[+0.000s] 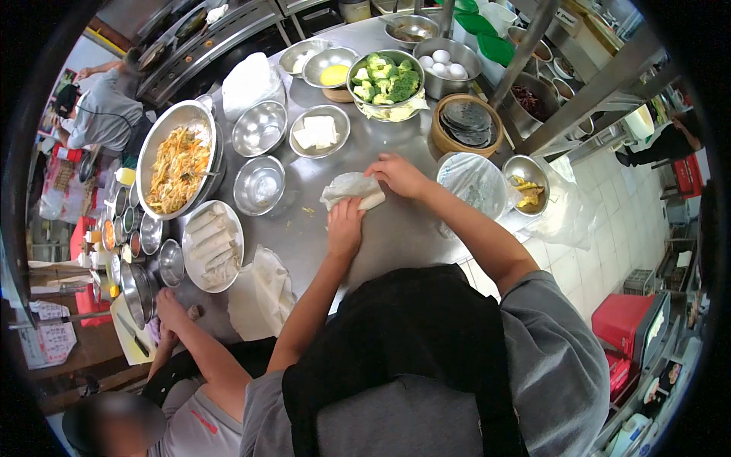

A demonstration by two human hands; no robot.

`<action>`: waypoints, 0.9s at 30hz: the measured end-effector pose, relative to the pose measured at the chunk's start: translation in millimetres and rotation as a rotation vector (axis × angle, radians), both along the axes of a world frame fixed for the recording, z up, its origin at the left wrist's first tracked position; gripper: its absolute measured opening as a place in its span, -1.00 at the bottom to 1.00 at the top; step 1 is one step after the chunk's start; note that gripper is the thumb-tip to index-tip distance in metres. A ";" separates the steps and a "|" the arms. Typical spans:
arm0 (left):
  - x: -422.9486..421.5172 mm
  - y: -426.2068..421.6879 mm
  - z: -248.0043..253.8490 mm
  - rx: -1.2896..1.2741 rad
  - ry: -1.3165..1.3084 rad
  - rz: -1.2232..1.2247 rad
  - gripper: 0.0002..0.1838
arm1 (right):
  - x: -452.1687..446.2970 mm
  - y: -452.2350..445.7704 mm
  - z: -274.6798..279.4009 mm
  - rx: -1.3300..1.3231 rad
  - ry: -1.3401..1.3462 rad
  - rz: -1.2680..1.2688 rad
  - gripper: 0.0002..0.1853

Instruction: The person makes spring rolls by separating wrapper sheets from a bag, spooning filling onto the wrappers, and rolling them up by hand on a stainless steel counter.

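A pale, thin wrapper [350,186], partly folded, lies on the steel table [388,244] in front of me. My left hand [346,221] rests on its near edge, fingers together and pressing on it. At its upper right, my right hand [394,174] touches the wrapper's edge with bent fingers. What is inside the wrapper is hidden. To the left, an oval white plate [237,263] holds several rolled wrappers [212,242]. A stack of flat wrappers [261,301] sits beside that plate, near the table's front edge.
A large bowl of shredded filling [180,164] stands at left, with metal bowls [260,186] beside it. Broccoli [388,80], eggs [442,65] and a bamboo steamer [467,124] are farther back. A co-worker's hands [171,316] are at lower left; another person [106,107] stands beyond.
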State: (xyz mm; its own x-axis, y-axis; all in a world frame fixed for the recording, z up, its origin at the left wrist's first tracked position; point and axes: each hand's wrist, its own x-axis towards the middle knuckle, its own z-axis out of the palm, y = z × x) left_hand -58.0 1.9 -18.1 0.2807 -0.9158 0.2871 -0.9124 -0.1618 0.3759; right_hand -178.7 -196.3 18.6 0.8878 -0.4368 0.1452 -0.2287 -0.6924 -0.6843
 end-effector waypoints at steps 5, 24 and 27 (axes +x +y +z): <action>3.1 -1.3 1.3 -0.012 0.034 -0.017 -0.60 | 11.2 -13.6 -7.5 -0.190 0.083 0.152 -0.80; 0.6 -0.8 5.9 -0.004 0.067 -0.007 -0.63 | 38.8 -8.1 -15.9 -0.009 0.215 0.348 -0.87; 0.6 -2.0 5.6 -0.011 0.054 -0.004 -0.64 | 34.8 -6.5 -17.1 0.038 0.189 0.325 -0.84</action>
State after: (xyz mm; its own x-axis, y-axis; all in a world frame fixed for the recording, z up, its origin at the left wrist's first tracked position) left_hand -57.4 0.0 -12.5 0.2926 -0.9137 0.2820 -0.8912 -0.1536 0.4268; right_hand -144.0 -202.9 1.5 0.9905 -0.1296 -0.0458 -0.1261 -0.7244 -0.6778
